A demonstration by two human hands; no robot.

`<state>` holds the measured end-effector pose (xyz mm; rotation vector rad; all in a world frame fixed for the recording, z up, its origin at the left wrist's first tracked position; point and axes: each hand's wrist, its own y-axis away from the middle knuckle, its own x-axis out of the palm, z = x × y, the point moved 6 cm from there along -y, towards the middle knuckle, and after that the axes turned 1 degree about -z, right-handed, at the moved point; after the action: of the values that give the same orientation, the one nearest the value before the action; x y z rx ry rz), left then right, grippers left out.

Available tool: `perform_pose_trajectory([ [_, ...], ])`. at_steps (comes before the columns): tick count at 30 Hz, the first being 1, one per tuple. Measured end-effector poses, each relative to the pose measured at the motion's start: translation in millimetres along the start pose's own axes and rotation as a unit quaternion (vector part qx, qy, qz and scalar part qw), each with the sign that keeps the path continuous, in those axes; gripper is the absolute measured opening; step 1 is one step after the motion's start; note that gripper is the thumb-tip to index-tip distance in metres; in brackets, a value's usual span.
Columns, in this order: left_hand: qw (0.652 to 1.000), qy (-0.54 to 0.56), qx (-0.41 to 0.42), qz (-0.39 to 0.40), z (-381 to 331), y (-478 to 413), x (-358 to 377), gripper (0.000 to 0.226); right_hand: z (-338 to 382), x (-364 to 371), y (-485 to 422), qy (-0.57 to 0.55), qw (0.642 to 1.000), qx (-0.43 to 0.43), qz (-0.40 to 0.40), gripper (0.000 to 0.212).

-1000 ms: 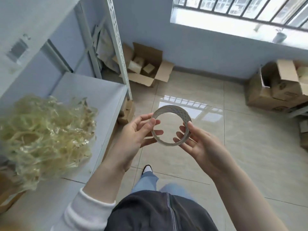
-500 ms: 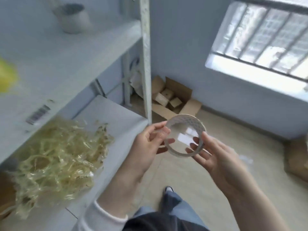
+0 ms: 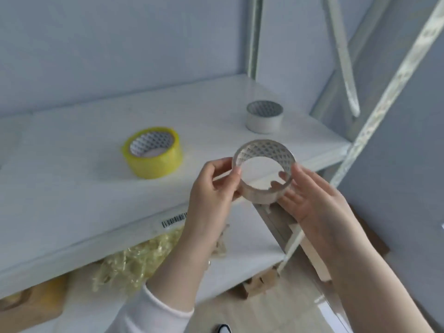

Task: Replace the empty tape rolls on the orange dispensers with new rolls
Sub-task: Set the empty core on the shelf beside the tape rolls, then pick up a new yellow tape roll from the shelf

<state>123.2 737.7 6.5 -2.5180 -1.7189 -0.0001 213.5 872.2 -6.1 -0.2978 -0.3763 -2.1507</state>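
Observation:
I hold an empty tape core (image 3: pixel 259 195), a pale ring with a lattice pattern inside, in front of the upper shelf's edge. My left hand (image 3: pixel 213 188) pinches its left rim and my right hand (image 3: pixel 310 195) grips its right side with fingers inside the ring. A full yellow tape roll (image 3: pixel 153 162) lies flat on the white upper shelf (image 3: pixel 72 176), left of my hands. A second empty grey-white core (image 3: pixel 264 121) stands farther back on the right of the shelf. No orange dispenser is in view.
A heap of crumpled yellowish used tape (image 3: pixel 134 258) lies on the lower shelf (image 3: pixel 242 246). Perforated white shelf posts (image 3: pixel 389 92) rise on the right. A barcode label (image 3: pixel 174 220) is stuck on the upper shelf's front edge. Cardboard (image 3: pixel 28 306) sits at the bottom left.
My view has swung up from the floor to the upper shelf. Both hands have kept hold of the empty core and raised it toward the shelf; the yellow roll and second core came into view.

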Motion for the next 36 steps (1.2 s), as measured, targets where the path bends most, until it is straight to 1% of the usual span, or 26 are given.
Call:
perform_pose_trajectory([
  [2, 1.0, -0.002, 0.01, -0.018, -3, -29, -10, 0.013, 7, 23, -33, 0.022, 0.999, -0.012, 0.032, 0.025],
  [3, 1.0, -0.011, 0.013, -0.023, -1, -43, -14, 0.017, 9, 33, -48, 0.032, 0.999, -0.016, 0.038, 0.02],
  [4, 0.999, -0.026, 0.016, -0.025, 0, -55, -18, 0.021, 9, 41, -63, 0.048, 0.998, -0.018, 0.039, 0.02],
  [6, 0.997, -0.071, 0.017, -0.021, 3, -77, -23, 0.031, 7, 52, -89, 0.094, 0.995, -0.024, 0.026, 0.031],
  [8, 0.994, -0.11, 0.02, -0.011, 6, -93, -23, 0.032, 4, 58, -112, 0.136, 0.99, -0.029, -0.001, 0.042],
  [9, 0.992, -0.121, 0.019, -0.009, 7, -100, -22, 0.032, 3, 59, -122, 0.16, 0.986, -0.034, -0.014, 0.041],
  [10, 0.992, -0.127, 0.013, -0.012, 8, -105, -22, 0.033, 4, 61, -131, 0.185, 0.982, -0.039, -0.021, 0.038],
  [12, 0.991, -0.134, 0.0, -0.013, 10, -115, -22, 0.036, 3, 66, -144, 0.227, 0.973, -0.041, -0.016, 0.021],
  [13, 0.991, -0.136, -0.005, -0.014, 12, -119, -22, 0.032, 3, 69, -149, 0.25, 0.967, -0.045, -0.007, 0.012],
  [14, 0.991, -0.136, -0.012, -0.013, 14, -122, -22, 0.026, 3, 72, -152, 0.275, 0.96, -0.052, 0.004, 0.011],
  [15, 0.99, -0.14, -0.024, -0.013, 16, -126, -23, 0.02, 3, 74, -155, 0.298, 0.953, -0.058, 0.017, 0.013],
  [17, 0.987, -0.159, -0.031, -0.022, 18, -129, -23, 0.032, 1, 79, -161, 0.345, 0.935, -0.077, 0.035, 0.02],
  [18, 0.986, -0.162, -0.032, -0.027, 17, -130, -23, 0.033, 1, 81, -162, 0.363, 0.927, -0.087, 0.037, 0.025],
  [20, 0.985, -0.163, -0.036, -0.032, 15, -133, -22, 0.024, 0, 85, -165, 0.384, 0.917, -0.098, 0.038, 0.031],
  [21, 0.982, -0.182, -0.032, -0.04, 12, -134, -22, 0.028, 0, 87, -166, 0.395, 0.913, -0.098, 0.04, 0.032],
  [23, 0.971, -0.233, -0.001, -0.051, 2, -130, -22, 0.044, 2, 90, -164, 0.42, 0.9, -0.103, 0.048, 0.038],
  [25, 0.961, -0.248, 0.071, -0.097, -20, -113, -33, 0.048, 9, 90, -153, 0.451, 0.883, -0.121, 0.05, 0.052],
  [26, 0.95, -0.26, 0.114, -0.13, -32, -103, -44, 0.05, 15, 90, -143, 0.458, 0.876, -0.145, 0.046, 0.061],
  [27, 0.927, -0.3, 0.157, -0.163, -42, -93, -57, 0.052, 24, 92, -131, 0.449, 0.874, -0.18, 0.046, 0.067],
  [28, 0.893, -0.371, 0.176, -0.185, -48, -85, -70, 0.053, 34, 97, -120, 0.427, 0.877, -0.214, 0.051, 0.067],
  [29, 0.864, -0.437, 0.164, -0.188, -48, -82, -82, 0.055, 41, 103, -113, 0.403, 0.881, -0.238, 0.065, 0.062],
  [30, 0.842, -0.497, 0.115, -0.174, -45, -82, -92, 0.058, 43, 108, -110, 0.383, 0.887, -0.245, 0.086, 0.054],
  [32, 0.799, -0.585, 0.01, -0.14, -32, -84, -103, 0.062, 36, 119, -113, 0.363, 0.895, -0.225, 0.126, 0.038],
  [33, 0.79, -0.599, 0.003, -0.132, -27, -86, -103, 0.061, 29, 125, -117, 0.365, 0.896, -0.207, 0.143, 0.032],
  [34, 0.791, -0.599, 0.019, -0.124, -26, -86, -100, 0.058, 22, 131, -120, 0.369, 0.896, -0.189, 0.161, 0.029],
  [36, 0.826, -0.541, 0.072, -0.141, -30, -84, -99, 0.051, 8, 141, -124, 0.379, 0.891, -0.154, 0.199, 0.031],
])
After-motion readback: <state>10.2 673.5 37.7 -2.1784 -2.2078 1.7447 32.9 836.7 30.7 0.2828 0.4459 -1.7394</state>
